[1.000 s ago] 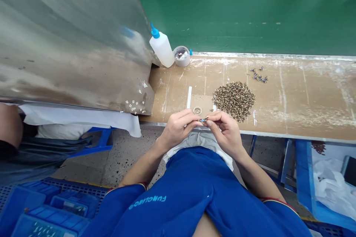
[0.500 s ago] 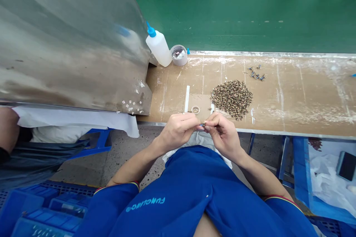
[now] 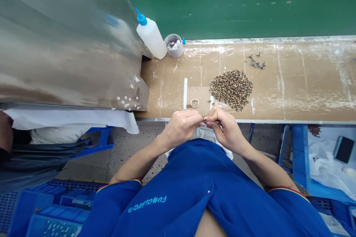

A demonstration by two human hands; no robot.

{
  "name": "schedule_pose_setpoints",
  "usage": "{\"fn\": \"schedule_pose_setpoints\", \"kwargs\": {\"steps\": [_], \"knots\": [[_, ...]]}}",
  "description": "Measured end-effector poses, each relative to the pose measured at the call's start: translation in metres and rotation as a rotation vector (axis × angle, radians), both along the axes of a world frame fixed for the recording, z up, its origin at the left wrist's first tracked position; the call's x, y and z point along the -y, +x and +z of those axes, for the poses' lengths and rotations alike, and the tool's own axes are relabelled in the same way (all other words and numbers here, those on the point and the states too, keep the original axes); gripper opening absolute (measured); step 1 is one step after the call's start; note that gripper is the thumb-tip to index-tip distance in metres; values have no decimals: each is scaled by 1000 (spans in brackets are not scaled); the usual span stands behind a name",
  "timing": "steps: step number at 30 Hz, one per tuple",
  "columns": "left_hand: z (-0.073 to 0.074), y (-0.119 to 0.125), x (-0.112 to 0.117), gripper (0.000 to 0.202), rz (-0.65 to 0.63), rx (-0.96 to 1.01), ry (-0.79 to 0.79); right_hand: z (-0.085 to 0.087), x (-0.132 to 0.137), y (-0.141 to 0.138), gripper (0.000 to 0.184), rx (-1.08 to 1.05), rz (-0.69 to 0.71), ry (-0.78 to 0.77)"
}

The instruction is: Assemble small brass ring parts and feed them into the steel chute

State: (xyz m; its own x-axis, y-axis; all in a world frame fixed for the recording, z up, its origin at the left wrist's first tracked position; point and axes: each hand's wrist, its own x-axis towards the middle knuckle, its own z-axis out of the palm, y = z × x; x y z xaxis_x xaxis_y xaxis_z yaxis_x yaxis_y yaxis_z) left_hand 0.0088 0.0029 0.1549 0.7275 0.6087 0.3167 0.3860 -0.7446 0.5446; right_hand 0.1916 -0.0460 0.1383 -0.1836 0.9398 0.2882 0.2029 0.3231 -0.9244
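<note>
My left hand and my right hand meet fingertip to fingertip just in front of the bench edge. Both pinch one tiny metal part between thumb and fingers; it is too small to make out in detail. A heap of small brass-coloured parts lies on the brown bench just beyond my right hand. A small ring-shaped cap sits on the bench right above my hands. Several finished bluish pieces lie farther back.
A white squeeze bottle with a blue nozzle and a small round tub stand at the back left of the bench. A large metal sheet fills the left. Blue crates sit low left; another person's arm shows at the far left.
The view has tilted, so everything sits slightly higher and further left in the frame. My hands stay together on the small part, fingers shifting a little.
</note>
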Motion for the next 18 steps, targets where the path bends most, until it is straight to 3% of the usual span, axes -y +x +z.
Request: {"fn": "schedule_pose_setpoints", "kwargs": {"steps": [7,12,15,18], "knots": [[-9,0,2,33,3,73,-101,-3,2,0,19,-51,-34,-123],[-12,-2,-3,27,91,148,-452,-14,-8,-1,24,-397,-3,-497],[-4,-21,-10,45,78,206,-658,-25,-17,2,36,-692,9,-729],[14,-65,-10,55,36,194,-744,-33,-24,9,38,-920,12,-854]]}}
